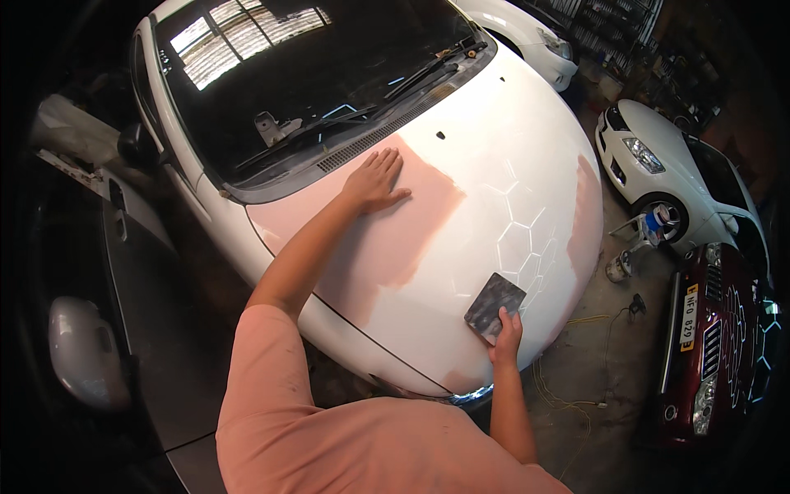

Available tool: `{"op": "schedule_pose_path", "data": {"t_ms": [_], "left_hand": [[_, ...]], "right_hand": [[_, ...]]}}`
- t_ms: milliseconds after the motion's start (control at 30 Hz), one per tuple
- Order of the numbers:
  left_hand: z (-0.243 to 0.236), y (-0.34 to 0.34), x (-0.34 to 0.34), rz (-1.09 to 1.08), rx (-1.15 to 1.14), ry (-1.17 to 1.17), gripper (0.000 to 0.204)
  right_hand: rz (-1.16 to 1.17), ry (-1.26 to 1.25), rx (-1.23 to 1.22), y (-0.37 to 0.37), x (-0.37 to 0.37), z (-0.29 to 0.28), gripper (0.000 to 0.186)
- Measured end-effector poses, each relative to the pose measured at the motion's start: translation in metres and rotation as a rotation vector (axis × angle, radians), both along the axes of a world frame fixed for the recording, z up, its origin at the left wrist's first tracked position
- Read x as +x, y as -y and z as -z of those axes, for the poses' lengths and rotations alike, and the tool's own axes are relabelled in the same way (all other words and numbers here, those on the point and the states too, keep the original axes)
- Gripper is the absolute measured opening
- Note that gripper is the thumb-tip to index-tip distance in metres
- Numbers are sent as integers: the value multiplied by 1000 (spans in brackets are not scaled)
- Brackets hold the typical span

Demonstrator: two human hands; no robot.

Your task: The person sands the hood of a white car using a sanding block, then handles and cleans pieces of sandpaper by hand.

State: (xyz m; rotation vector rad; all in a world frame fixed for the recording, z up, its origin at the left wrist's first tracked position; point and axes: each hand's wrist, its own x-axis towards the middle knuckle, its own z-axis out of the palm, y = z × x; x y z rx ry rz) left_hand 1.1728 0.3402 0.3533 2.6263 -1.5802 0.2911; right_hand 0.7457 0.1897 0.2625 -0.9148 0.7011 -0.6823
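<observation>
In front of me is the white hood [473, 193] of a car, with a large matte pink patch [415, 218] on its left part near the windshield. My left hand [377, 181] lies flat on the upper part of this patch, thumb apart from the fingers and nothing in it. My right hand [507, 336] grips a dark grey, mottled piece of sandpaper [495, 301] by its lower edge, thumb on top. The sandpaper is over the front of the hood; whether it touches the paint I cannot tell. The other fingers of that hand are mostly hidden.
Another pink area [583, 210] covers the hood's right edge. Wipers [329, 123] lie along the windshield. A dark car with a silver mirror [86, 352] stands close on the left. White [658, 156] and dark red [699, 346] cars stand right, with yellow cords [568, 401] on the floor.
</observation>
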Motion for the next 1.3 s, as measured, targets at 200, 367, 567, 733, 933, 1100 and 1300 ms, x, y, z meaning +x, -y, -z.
{"op": "schedule_pose_path", "data": {"t_ms": [200,367,567,733,933,1100,1300], "left_hand": [[0,-83,-50,17,-5,16,89],[1,-136,-93,-24,-14,-2,86],[4,-177,-145,-93,-29,-33,84],[23,-147,-124,-355,-108,10,86],[5,-58,-58,-1002,-288,-35,95],[26,-23,-85,-1082,-351,21,93],[40,13,-145,-1020,-350,26,92]], "right_hand": [[-27,24,-23,4,0,8,35],[-48,21,-20,5,0,2,36],[-5,-8,-16,31,-9,1,30],[84,9,-71,103,-24,8,31],[68,61,-17,139,-22,34,35],[36,-9,-41,136,-26,36,37],[-71,7,-61,141,-33,34,36]]}}
